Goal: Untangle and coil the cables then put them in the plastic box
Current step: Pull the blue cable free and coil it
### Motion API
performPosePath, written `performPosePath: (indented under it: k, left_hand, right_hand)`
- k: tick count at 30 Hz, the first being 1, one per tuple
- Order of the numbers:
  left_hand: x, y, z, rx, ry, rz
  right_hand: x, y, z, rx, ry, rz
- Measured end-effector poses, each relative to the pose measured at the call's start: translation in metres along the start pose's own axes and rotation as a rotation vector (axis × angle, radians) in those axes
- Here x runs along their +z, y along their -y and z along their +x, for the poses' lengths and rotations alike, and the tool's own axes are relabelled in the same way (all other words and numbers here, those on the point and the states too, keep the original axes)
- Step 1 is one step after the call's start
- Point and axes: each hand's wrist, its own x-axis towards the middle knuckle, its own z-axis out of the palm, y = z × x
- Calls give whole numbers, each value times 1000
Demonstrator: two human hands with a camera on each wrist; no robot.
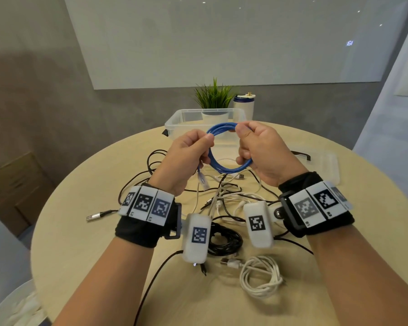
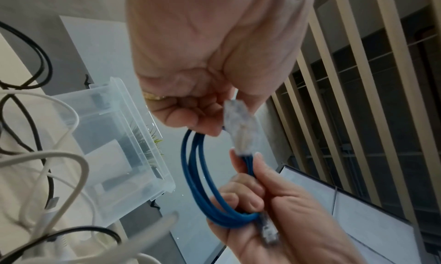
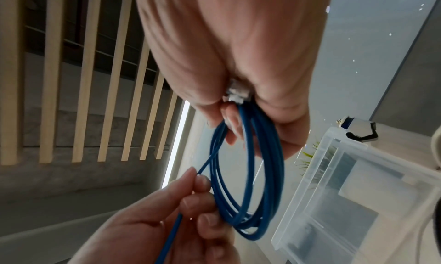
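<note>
Both hands are raised above the surface (image 1: pixel 80 231) with the blue cable (image 1: pixel 231 169) stretched into a loop between them. The right hand (image 1: pixel 259 154) is closed around one side of the coil, thumb over the gathered turns, and the right wrist view shows a clear plug (image 3: pixel 235 94) tucked into that grip. The left hand (image 1: pixel 186 158) pinches the opposite side between thumb and fingers, and the loose tail with its other plug (image 1: pixel 204 182) dangles below the left palm.

The step in hand looks like finishing this coil. To do it well, the right hand should keep all the turns bunched so none slips out, while the left feeds the remaining tail around in the same direction and at the same loop size. Winding against the cable's natural curl would likely make the turns spring apart. The last stretch could be wrapped through the loop to lock it, since a stiff cable like this tends to open up once released.

The plastic box (image 1: pixel 174 123) stands open just beyond the fingertips, so a short forward reach should place the coil inside. Below the wrists lies the tangle of black and white cables (image 1: pixel 222 198) not yet sorted; nearer the forearms rest a coiled white cable (image 1: pixel 260 276) and a coiled black cable (image 1: pixel 226 241).
</note>
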Motion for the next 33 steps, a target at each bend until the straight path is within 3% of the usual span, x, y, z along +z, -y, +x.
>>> performPosePath:
  k: [6, 14, 24, 28, 33]
  left_hand:
    - [1, -3, -2, 25, 10, 23]
    - [-7, -4, 1, -27, 14, -111]
    - [-21, -9, -5, 80, -9, 308]
    - [-22, -8, -4, 110, -109, 362]
    - [-22, -7, 0, 190, -339, 200]
  right_hand:
    - [0, 0, -2, 3, 38, -66]
    - [-2, -7, 0, -4, 40, -153]
    - [-15, 5, -3, -44, -167, -217]
    - [-14, 7, -4, -66, -137, -200]
    - [-12, 5, -5, -77, 12, -210]
